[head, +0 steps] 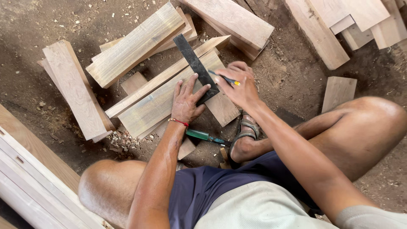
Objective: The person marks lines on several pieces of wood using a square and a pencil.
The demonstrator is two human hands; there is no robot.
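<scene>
A board (169, 99) was laid slantwise at the centre of the frame, upon other offcuts on the dirt floor (55, 21). Across its right end a try square (196, 65) was set, its blade pointing to the upper left. The left hand (186, 101) was pressed flat on the board and the square's lower end; the right hand (239, 85), with a pencil (227, 79) pinched in it, was placed just right of the square. Below the left hand, a chisel (207, 138) was left on the floor beside a sandalled foot (246, 135). More planks (76, 89) were scattered at the upper left and upper right; long boards (25, 178) were stacked at the lower left.
</scene>
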